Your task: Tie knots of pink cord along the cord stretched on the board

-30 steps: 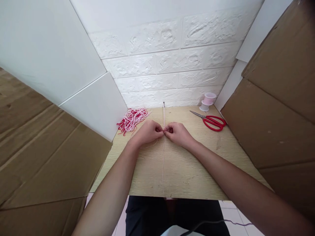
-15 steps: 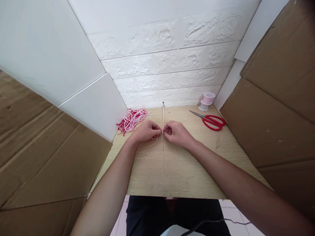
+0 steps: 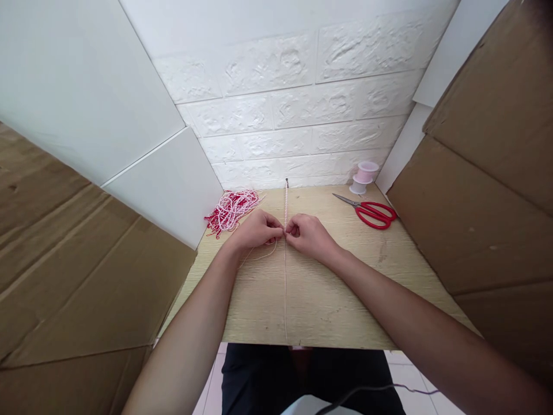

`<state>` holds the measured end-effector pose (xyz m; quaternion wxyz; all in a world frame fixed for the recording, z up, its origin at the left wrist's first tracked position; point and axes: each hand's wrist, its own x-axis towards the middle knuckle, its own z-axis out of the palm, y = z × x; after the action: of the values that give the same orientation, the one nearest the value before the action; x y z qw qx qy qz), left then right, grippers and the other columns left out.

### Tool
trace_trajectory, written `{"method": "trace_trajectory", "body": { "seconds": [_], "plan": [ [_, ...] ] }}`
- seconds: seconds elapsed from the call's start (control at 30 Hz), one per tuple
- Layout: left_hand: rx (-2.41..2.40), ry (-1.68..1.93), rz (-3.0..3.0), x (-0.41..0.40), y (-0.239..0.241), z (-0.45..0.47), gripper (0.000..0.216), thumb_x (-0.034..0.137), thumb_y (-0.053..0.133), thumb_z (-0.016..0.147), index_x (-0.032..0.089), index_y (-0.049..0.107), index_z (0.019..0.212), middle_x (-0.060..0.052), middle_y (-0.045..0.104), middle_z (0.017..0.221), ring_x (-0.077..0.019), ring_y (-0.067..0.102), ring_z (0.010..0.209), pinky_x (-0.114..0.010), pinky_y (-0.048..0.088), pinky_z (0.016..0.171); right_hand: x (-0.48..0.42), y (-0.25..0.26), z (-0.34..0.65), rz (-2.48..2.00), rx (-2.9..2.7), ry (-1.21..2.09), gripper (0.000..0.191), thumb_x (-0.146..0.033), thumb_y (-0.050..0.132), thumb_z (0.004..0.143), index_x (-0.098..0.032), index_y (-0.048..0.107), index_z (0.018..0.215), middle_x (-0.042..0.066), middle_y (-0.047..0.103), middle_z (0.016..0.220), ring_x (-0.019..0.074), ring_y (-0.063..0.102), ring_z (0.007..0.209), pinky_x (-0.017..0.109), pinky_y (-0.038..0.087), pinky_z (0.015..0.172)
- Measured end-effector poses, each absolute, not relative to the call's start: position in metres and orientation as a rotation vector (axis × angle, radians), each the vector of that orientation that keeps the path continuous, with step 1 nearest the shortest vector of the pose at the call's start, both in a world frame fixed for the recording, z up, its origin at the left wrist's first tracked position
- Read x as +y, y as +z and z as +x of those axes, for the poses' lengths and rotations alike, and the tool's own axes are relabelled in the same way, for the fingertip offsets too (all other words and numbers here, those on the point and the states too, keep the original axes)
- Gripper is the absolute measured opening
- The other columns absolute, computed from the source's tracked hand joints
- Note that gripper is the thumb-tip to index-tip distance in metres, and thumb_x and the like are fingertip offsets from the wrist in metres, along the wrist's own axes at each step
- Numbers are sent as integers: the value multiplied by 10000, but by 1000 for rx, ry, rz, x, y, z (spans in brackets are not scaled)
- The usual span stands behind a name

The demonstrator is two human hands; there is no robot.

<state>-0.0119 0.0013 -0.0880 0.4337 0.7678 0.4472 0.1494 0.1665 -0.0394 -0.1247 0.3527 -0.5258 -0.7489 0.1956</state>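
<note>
A knotted pink-and-white cord [image 3: 286, 202] runs from a small dark hook [image 3: 287, 181] at the back edge of the table toward me. Where its knotted part ends, my left hand [image 3: 261, 228] pinches it or a strand from the left. My right hand [image 3: 307, 231] has its thumb and forefinger closed at the same spot from the right. The fingertips of both hands almost meet, and the strands between them are too fine to tell apart. A straight pale string [image 3: 285, 288] continues down to the front edge. Below my left hand loops a loose thin thread [image 3: 263, 257].
On the left lies a tangled pile of red and pink cords [image 3: 233, 208]. Red-handled scissors [image 3: 374, 214] rest at the right, near two stacked thread spools [image 3: 363, 176]. Cardboard panels [image 3: 492, 202] flank the wooden table [image 3: 337, 311], with a white brick-patterned wall [image 3: 294, 109] behind.
Hardly anything differs. Both hands keep their pinch at the cord, with my right fingertips shifted very slightly left and the string lying almost the same.
</note>
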Motion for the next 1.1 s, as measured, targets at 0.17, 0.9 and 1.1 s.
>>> {"method": "trace_trajectory", "body": {
  "seconds": [0.17, 0.9, 1.1],
  "plan": [
    [1097, 391, 1903, 0, -87, -11, 214, 305, 610, 726, 106, 686, 703, -7, 551, 588, -62, 436, 505, -181, 310, 458, -40, -126, 163, -1425, -1881, 523, 55, -173, 635, 755, -159, 657, 706, 30, 654, 722, 137, 549, 666, 253, 369, 618],
    [1102, 397, 1887, 0, -90, -11, 210, 280, 601, 714, 105, 716, 730, -10, 574, 602, -63, 461, 515, -170, 326, 469, -42, -126, 160, -1498, -1823, 516, 70, -196, 638, 737, -165, 683, 694, 20, 675, 711, 138, 568, 659, 253, 366, 616],
    [1093, 404, 1898, 0, -90, -11, 215, 276, 595, 715, 105, 724, 733, -9, 569, 595, -64, 460, 513, -169, 322, 464, -43, -127, 159, -1514, -1823, 512, 68, -192, 629, 730, -164, 666, 680, 21, 670, 703, 135, 552, 648, 253, 344, 607]
  ]
}}
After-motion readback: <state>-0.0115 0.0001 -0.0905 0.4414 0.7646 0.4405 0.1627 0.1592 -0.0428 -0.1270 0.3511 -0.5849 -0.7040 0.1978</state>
